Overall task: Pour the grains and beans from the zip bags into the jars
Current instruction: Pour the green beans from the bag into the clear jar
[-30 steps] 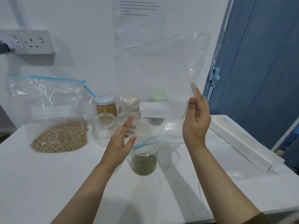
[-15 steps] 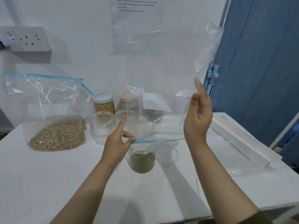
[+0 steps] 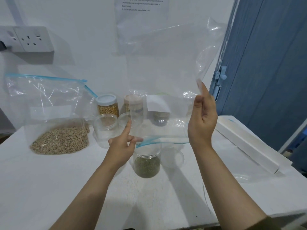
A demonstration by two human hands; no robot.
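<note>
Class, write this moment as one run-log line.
left hand: pinches empty zip bag mouth | right hand: holds bag side | bag: inverted over green-bean jar | pour: done

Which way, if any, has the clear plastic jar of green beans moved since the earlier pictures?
No: the clear plastic jar of green beans stands just left of the round clear container on the white table, exactly as before.

A single head-worn wide-angle view looks forward and down, close over the white table (image 3: 49, 188) toward the wall (image 3: 86, 30).
</note>
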